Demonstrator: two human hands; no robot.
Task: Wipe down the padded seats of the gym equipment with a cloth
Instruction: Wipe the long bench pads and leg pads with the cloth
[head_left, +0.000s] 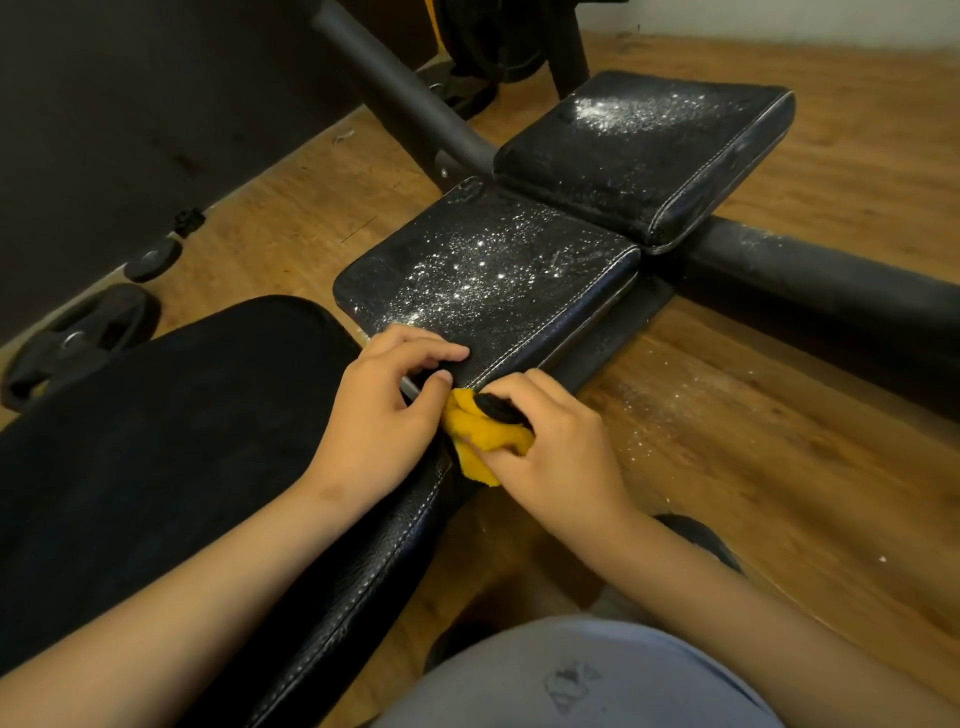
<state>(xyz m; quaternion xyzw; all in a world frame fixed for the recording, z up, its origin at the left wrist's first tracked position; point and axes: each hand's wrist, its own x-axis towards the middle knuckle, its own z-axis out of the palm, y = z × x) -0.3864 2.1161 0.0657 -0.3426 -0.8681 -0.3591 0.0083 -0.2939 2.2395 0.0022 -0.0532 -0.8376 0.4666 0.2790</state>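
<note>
We see a wooden floor (779, 467) under a black bench, whose long back pad (156, 467) runs beneath our left arm; beyond it lie the seat pad (483, 270) and a farther pad (639, 150), both speckled with white dust, and a weight plate (78, 338) lies on the floor at the left; our left hand (379, 410) rests its loosely bent fingers on the seat pad's near corner, grasping nothing we can see, while our right hand (561, 447) clutches the bunched yellow cloth (483, 441) against that pad's near edge, just beside the left thumb
</note>
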